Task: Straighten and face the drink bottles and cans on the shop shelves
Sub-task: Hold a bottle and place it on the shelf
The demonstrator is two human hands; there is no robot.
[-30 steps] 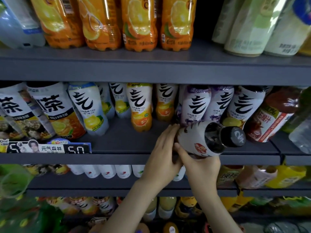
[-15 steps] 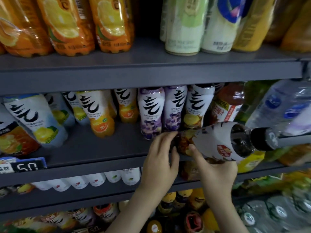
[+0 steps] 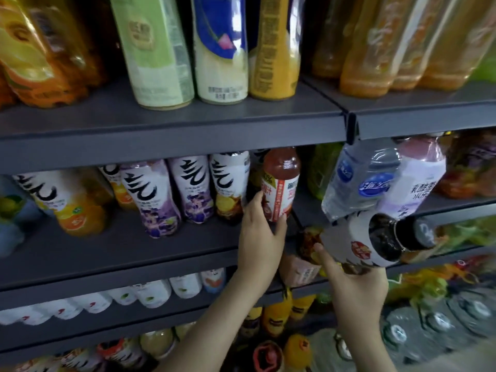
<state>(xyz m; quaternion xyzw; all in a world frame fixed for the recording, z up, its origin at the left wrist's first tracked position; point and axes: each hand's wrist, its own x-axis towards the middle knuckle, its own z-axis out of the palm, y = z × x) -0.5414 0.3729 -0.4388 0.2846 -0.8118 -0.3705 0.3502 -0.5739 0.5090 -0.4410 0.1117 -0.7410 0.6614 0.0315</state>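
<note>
Left hand (image 3: pixel 259 237) up at middle shelf (image 3: pixel 134 253), fingers and thumb wrapped round upright red juice bottle (image 3: pixel 281 178). Right hand (image 3: pixel 357 285) palm-up, gripping dark bottle (image 3: pixel 359 237) sideways before shelf edge, cap rightward.

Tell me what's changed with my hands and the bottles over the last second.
The left hand came off the dark bottle and took hold of the red bottle on the shelf. The right hand carried the dark bottle rightward along the shelf, past the red one. Unchanged: the right hand's grip, the dark bottle lying sideways with its cap to the right, and the other shelved bottles.
</note>
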